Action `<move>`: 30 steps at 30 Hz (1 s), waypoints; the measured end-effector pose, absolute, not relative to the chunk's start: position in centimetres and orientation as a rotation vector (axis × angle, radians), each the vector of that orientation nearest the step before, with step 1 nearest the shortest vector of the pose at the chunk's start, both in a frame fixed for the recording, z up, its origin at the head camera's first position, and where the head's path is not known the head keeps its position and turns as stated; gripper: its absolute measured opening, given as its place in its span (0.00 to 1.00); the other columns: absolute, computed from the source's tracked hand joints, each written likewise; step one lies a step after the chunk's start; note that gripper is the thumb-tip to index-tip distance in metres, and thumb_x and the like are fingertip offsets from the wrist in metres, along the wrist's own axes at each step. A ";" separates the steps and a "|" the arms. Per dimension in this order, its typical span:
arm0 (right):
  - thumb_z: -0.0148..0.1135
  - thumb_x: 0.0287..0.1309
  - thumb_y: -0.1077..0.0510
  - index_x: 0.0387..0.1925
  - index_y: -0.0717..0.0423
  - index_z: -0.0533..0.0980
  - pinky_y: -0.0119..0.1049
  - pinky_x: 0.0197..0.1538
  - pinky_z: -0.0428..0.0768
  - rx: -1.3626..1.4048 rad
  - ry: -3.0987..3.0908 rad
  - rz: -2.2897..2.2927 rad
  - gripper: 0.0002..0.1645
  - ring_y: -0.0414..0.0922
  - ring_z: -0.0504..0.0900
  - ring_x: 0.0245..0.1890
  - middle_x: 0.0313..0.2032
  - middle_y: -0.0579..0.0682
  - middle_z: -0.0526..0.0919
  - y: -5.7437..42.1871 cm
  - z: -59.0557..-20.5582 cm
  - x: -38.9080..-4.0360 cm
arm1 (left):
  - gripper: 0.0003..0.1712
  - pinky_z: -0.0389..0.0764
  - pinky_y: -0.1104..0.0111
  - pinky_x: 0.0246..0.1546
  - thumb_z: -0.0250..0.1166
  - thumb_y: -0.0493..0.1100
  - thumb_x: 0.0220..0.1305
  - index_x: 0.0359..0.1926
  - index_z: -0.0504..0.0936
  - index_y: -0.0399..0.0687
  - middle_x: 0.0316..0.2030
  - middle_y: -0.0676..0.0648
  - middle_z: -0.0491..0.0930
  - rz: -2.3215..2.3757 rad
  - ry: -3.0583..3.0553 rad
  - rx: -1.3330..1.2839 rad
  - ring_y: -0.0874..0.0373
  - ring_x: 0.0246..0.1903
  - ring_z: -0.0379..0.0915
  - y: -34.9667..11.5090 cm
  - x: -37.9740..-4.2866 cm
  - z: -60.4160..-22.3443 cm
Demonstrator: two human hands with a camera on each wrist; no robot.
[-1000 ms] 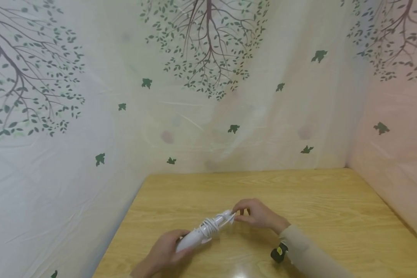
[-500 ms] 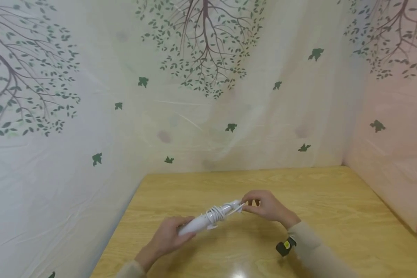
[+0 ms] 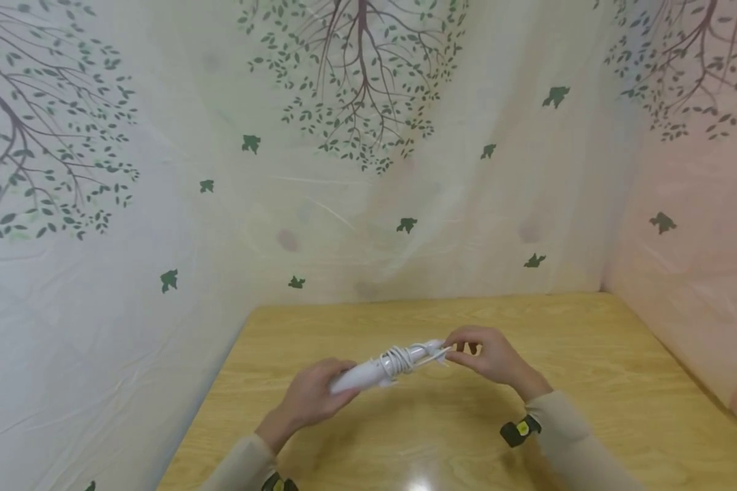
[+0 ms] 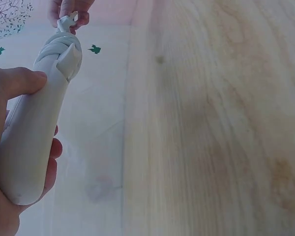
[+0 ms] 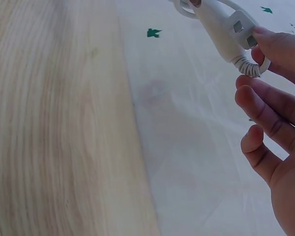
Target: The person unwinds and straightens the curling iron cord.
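A long white handheld appliance (image 3: 359, 376), shaped like a hair iron, is held above the table, tilted up toward the right. Its white cord (image 3: 396, 361) is wound in several loops round the middle. My left hand (image 3: 316, 392) grips the thick rounded end, with the thumb along the top in the left wrist view. At the narrow end, my right hand (image 3: 494, 354) pinches a small white plug (image 5: 240, 29) between thumb and index finger. A ribbed cord sleeve (image 5: 248, 67) curves out of the appliance close by; the other fingers are loosely bent.
Below the hands lies a wood-grain table (image 3: 405, 436). Pale curtains (image 3: 344, 239) printed with trees and green leaves stand along its back and sides. Dark wrist devices (image 3: 519, 431) sit on both forearms.
Both hands have moved right and farther over the table, carrying the appliance, which now lies more level. The left hand still grips its thick end; the right stays at the narrow end.
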State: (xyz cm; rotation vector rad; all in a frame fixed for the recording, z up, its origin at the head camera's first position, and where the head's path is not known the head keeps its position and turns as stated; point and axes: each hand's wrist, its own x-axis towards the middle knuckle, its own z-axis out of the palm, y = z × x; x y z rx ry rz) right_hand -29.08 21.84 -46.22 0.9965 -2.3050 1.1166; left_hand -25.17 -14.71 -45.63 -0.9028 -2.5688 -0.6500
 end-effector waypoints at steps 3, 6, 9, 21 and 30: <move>0.72 0.53 0.59 0.38 0.44 0.83 0.31 0.27 0.72 0.991 -2.280 1.110 0.09 0.32 0.73 0.26 0.30 0.35 0.81 22.2 -46.0 -29.1 | 0.20 0.74 0.73 0.30 0.72 0.53 0.55 0.47 0.84 0.51 0.37 0.54 0.85 -0.666 -2.563 -0.931 0.65 0.32 0.77 -14.4 -25.7 -45.3; 0.72 0.53 0.60 0.38 0.45 0.83 0.33 0.26 0.73 0.967 -2.272 1.107 0.10 0.32 0.73 0.26 0.29 0.35 0.81 22.4 -45.8 -29.0 | 0.20 0.74 0.74 0.30 0.72 0.53 0.54 0.46 0.85 0.51 0.37 0.55 0.85 -0.677 -2.552 -0.965 0.65 0.31 0.77 -14.3 -26.3 -45.2; 0.72 0.53 0.60 0.38 0.44 0.83 0.33 0.26 0.73 0.933 -2.275 1.096 0.11 0.33 0.73 0.25 0.28 0.35 0.81 22.7 -45.5 -29.0 | 0.21 0.75 0.73 0.31 0.73 0.53 0.52 0.47 0.85 0.51 0.39 0.54 0.85 -0.688 -2.532 -0.997 0.64 0.33 0.78 -14.0 -26.9 -45.0; 0.73 0.51 0.62 0.38 0.42 0.83 0.31 0.28 0.74 0.824 -2.259 1.026 0.13 0.33 0.74 0.26 0.29 0.35 0.82 24.2 -43.5 -29.4 | 0.22 0.78 0.70 0.34 0.74 0.52 0.53 0.48 0.84 0.48 0.41 0.51 0.86 -0.670 -2.469 -1.083 0.61 0.36 0.80 -12.3 -28.9 -43.3; 0.73 0.47 0.68 0.37 0.50 0.84 0.28 0.29 0.73 0.771 -2.236 1.035 0.15 0.34 0.75 0.26 0.29 0.43 0.83 24.4 -42.8 -28.8 | 0.22 0.77 0.71 0.32 0.74 0.53 0.53 0.47 0.84 0.49 0.40 0.51 0.86 -0.624 -2.407 -1.131 0.61 0.34 0.80 -11.7 -30.2 -42.8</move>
